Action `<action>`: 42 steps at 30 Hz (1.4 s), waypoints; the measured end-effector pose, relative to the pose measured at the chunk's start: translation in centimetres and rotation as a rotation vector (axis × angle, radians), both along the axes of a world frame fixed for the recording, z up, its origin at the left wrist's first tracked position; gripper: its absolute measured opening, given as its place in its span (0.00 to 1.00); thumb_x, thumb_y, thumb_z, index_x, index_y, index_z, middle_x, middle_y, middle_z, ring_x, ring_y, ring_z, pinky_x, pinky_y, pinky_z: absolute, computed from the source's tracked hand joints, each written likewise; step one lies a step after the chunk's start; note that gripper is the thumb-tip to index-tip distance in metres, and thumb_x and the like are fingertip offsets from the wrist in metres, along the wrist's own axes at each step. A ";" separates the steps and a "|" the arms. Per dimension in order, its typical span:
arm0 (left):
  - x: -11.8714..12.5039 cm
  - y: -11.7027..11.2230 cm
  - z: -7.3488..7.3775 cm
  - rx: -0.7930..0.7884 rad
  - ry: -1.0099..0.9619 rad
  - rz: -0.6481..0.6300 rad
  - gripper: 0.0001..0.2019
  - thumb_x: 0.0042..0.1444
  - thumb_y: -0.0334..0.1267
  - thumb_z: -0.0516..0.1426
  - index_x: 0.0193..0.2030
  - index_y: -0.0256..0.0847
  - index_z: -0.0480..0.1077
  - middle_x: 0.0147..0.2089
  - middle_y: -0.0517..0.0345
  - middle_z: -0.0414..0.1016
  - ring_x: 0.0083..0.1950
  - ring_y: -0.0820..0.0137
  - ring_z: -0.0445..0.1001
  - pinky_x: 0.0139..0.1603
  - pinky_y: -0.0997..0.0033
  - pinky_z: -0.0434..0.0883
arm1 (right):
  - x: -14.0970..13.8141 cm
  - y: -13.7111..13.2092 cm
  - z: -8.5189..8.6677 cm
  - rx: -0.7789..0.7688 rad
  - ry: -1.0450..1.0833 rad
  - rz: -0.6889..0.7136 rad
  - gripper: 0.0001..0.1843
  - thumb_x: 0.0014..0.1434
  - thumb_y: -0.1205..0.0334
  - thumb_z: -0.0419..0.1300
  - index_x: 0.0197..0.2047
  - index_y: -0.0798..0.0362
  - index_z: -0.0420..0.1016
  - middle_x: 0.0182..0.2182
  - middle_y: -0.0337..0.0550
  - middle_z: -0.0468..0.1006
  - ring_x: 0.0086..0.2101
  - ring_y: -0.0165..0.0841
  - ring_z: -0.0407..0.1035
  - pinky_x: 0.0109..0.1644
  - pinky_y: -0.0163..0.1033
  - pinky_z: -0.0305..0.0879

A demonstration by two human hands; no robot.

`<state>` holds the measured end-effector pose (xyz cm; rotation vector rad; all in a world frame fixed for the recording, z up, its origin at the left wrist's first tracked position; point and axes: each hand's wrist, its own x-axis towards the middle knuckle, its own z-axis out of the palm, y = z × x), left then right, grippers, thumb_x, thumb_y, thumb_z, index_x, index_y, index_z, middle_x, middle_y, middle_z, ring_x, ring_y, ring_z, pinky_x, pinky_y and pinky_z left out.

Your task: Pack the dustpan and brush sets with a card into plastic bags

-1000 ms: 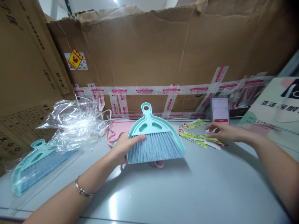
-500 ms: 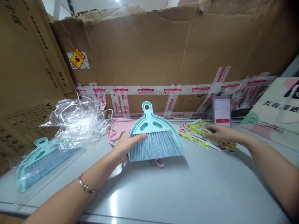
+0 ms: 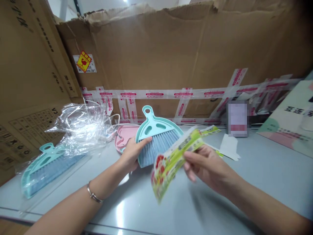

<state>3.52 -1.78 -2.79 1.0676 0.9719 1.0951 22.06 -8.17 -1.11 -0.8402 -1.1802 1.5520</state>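
My left hand (image 3: pixel 134 152) grips the left edge of a mint-green dustpan (image 3: pixel 156 124), its thumb over the front. A brush with blue bristles (image 3: pixel 151 151) sits inside the pan, and the set is held upright above the table. In my right hand (image 3: pixel 207 163) is a yellow-green printed cardboard label (image 3: pixel 176 153) with red pictures, pinched between thumb and fingers. The label slants in front of the dustpan and covers its lower right part. Behind my left hand lies a pink dustpan (image 3: pixel 126 133), partly hidden.
At left, another mint dustpan and brush set (image 3: pixel 49 169) lies in clear plastic. Crumpled clear bags (image 3: pixel 80 124) are behind it. More labels (image 3: pixel 211 130) and a white card piece (image 3: pixel 230 147) lie at right, near a phone (image 3: pixel 237 117). A large cardboard box (image 3: pixel 151 49) stands behind.
My right hand has picked up a label from the pile and brought it left, in front of the dustpan. The dustpan has tilted slightly in my left hand.
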 end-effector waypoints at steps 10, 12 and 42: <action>0.2 0.5 -1.2 -0.077 -0.135 -0.012 0.27 0.49 0.59 0.58 0.46 0.38 0.70 0.43 0.47 0.79 0.44 0.58 0.78 0.46 0.58 0.74 | -0.5 2.4 -2.9 -0.210 0.016 -0.224 0.16 0.40 0.55 0.72 0.23 0.59 0.76 0.22 0.44 0.78 0.22 0.26 0.72 0.28 0.27 0.71; 0.2 0.4 -1.1 -0.031 -0.096 -0.028 0.25 0.49 0.56 0.60 0.46 0.38 0.70 0.45 0.47 0.78 0.46 0.58 0.77 0.48 0.59 0.73 | -0.7 2.3 -3.2 -0.223 0.012 -0.247 0.16 0.39 0.56 0.73 0.24 0.59 0.76 0.22 0.45 0.78 0.22 0.26 0.72 0.29 0.27 0.72; -6.2 2.8 3.7 0.785 1.021 0.489 0.25 0.59 0.52 0.49 0.57 0.39 0.64 0.61 0.41 0.62 0.63 0.55 0.58 0.64 0.51 0.54 | -1.1 1.5 -3.8 -0.188 0.215 -0.354 0.16 0.44 0.57 0.70 0.36 0.51 0.73 0.34 0.42 0.79 0.34 0.38 0.74 0.34 0.42 0.73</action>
